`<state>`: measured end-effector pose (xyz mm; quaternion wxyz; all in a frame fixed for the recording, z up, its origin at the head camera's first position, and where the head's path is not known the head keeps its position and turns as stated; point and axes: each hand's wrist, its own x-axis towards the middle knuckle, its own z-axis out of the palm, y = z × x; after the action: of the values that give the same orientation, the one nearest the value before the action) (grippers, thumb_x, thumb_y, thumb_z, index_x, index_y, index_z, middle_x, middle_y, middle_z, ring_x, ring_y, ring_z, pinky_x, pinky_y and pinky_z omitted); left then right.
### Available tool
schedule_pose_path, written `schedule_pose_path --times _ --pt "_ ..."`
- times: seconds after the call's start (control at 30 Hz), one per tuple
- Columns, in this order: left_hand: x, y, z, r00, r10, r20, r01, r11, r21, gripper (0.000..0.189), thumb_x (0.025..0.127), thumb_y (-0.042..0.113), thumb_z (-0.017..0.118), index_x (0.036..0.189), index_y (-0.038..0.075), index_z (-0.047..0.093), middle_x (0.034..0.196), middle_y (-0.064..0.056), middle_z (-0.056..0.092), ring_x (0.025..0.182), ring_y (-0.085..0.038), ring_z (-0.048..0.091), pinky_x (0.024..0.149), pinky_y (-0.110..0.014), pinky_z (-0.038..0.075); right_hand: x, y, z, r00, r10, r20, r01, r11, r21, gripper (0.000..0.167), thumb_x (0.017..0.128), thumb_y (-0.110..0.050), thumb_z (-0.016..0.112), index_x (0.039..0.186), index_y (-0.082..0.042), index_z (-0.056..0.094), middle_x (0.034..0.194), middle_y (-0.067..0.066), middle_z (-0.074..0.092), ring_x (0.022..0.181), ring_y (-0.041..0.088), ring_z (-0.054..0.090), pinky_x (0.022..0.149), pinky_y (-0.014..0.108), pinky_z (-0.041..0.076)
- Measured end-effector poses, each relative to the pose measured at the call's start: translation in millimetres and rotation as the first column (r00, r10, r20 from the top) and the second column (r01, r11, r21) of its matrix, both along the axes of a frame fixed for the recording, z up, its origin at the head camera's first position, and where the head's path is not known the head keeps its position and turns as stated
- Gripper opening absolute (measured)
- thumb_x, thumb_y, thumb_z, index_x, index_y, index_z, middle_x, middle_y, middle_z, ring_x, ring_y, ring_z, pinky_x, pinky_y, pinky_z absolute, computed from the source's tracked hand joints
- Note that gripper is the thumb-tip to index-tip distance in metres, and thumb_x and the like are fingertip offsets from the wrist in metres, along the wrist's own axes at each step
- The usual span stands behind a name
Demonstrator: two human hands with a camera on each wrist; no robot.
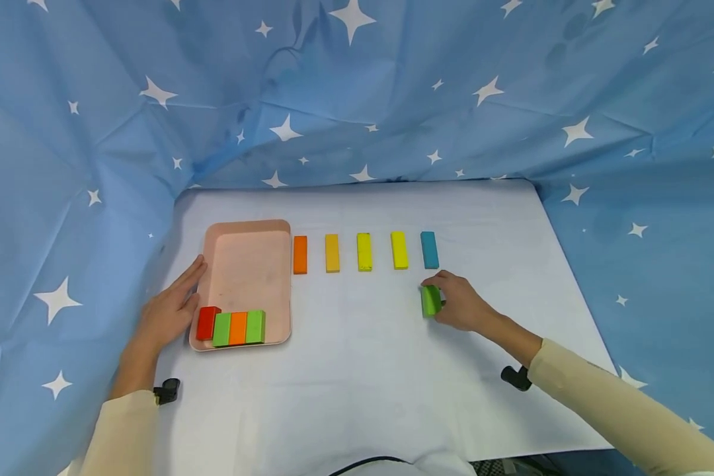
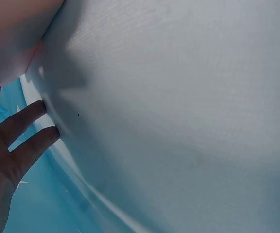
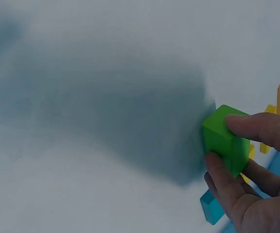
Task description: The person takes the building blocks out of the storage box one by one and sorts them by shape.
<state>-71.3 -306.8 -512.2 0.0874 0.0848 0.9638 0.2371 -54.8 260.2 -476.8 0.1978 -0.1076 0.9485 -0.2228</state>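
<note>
My right hand (image 1: 461, 305) pinches a green block (image 3: 226, 138) between thumb and fingers, close over the white table. Just beyond it, a blue block (image 1: 430, 250) ends a row on the table. That row also has two yellow blocks (image 1: 399, 250), an amber block (image 1: 332, 253) and an orange block (image 1: 300, 254). At the left, my left hand (image 1: 168, 314) rests along the side of a pink tray (image 1: 246, 228), its fingers extended. Along the tray's near edge lie a red block (image 1: 207, 323), a green block (image 1: 221, 330), an orange block (image 1: 238, 328) and another green block (image 1: 255, 327).
A white cloth (image 1: 357, 370) covers the table. Blue fabric with white stars (image 1: 357, 99) hangs behind it and at both sides. A black cable (image 1: 369, 461) curves at the near edge.
</note>
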Motion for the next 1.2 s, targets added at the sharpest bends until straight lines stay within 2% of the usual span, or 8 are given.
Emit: schedule_pose_path --times 0.07,0.3,0.4,0.7,0.9,0.97,1.1,1.2 --pt "0.7 -2.2 1.2 1.000 0.000 -0.003 0.000 1.000 -0.002 0.064 0.108 0.018 0.042 0.168 0.022 0.021 0.176 -0.001 0.016 0.147 -0.051 0.038 0.095 -0.071 0.047 1.6 1.6 -1.8 1.000 -0.007 -0.006 0.007 1.000 -0.013 0.065 0.075 0.006 0.078 0.138 0.002 0.062 0.135 0.023 0.060 0.109 0.036 0.062 0.090 0.048 0.061" --pt "2.8 -5.1 1.0 0.999 0.020 0.027 -0.020 1.000 -0.014 0.065 0.108 0.019 0.043 0.168 0.024 0.018 0.176 -0.003 0.014 0.150 -0.051 0.033 0.106 -0.084 0.027 2.0 4.2 -4.1 1.000 -0.011 -0.008 0.011 1.000 -0.008 0.064 0.075 0.009 0.077 0.137 0.001 0.062 0.132 0.023 0.060 0.108 0.035 0.062 0.089 0.049 0.061" --pt "3.6 -4.8 1.1 0.999 0.028 0.034 -0.028 1.000 -0.008 0.065 0.108 0.020 0.044 0.168 0.025 0.018 0.176 -0.002 0.013 0.151 -0.051 0.031 0.106 -0.085 0.024 1.4 4.3 -3.8 1.000 -0.012 0.001 0.012 1.000 -0.003 0.063 0.076 0.008 0.077 0.136 0.000 0.063 0.131 0.023 0.061 0.109 0.035 0.062 0.090 0.050 0.061" --pt "5.1 -6.3 2.9 0.999 0.036 0.019 -0.036 0.999 -0.005 0.065 0.108 0.019 0.044 0.168 0.024 0.019 0.176 -0.003 0.016 0.151 -0.050 0.032 0.106 -0.084 0.027 -2.2 5.8 -2.9 1.000 0.005 -0.014 -0.005 1.000 -0.001 0.065 0.075 0.010 0.077 0.137 -0.001 0.062 0.132 0.023 0.060 0.110 0.037 0.063 0.091 0.052 0.060" --pt "4.5 -6.8 2.9 0.999 0.044 0.019 -0.044 0.999 -0.021 0.065 0.108 0.020 0.043 0.168 0.025 0.019 0.176 -0.001 0.015 0.150 -0.051 0.034 0.105 -0.082 0.029 -6.1 3.0 0.0 1.000 0.022 0.001 -0.022 1.000 -0.005 0.074 0.072 0.012 0.078 0.142 -0.001 0.057 0.141 0.026 0.056 0.111 0.037 0.061 0.092 0.052 0.059" --pt "3.6 -7.0 2.0 0.999 0.042 0.020 -0.041 0.999 -0.026 0.064 0.108 0.021 0.043 0.168 0.025 0.019 0.176 0.000 0.014 0.150 -0.050 0.035 0.105 -0.080 0.033 -7.6 -0.4 3.3 1.000 0.024 -0.005 -0.024 1.000 -0.005 0.076 0.071 0.011 0.078 0.142 -0.001 0.057 0.143 0.026 0.054 0.111 0.036 0.059 0.092 0.051 0.059" --pt "0.5 -5.1 -0.9 0.999 0.040 0.033 -0.039 0.999 -0.028 0.065 0.109 0.022 0.042 0.168 0.027 0.017 0.176 0.000 0.014 0.150 -0.049 0.034 0.105 -0.078 0.035 -12.1 -10.7 12.4 0.997 0.025 -0.067 -0.027 0.999 -0.029 0.069 0.073 0.007 0.078 0.139 -0.002 0.060 0.143 0.025 0.054 0.118 0.041 0.056 0.098 0.055 0.054" --pt "-2.6 -1.8 -2.8 0.999 0.034 0.036 -0.033 0.999 -0.030 0.065 0.109 0.023 0.042 0.168 0.029 0.016 0.176 0.000 0.014 0.150 -0.049 0.034 0.105 -0.078 0.036 -18.4 -22.2 20.7 0.994 0.017 -0.105 -0.021 0.999 -0.042 0.058 0.080 0.001 0.078 0.135 -0.001 0.063 0.141 0.023 0.056 0.126 0.043 0.054 0.105 0.060 0.049"
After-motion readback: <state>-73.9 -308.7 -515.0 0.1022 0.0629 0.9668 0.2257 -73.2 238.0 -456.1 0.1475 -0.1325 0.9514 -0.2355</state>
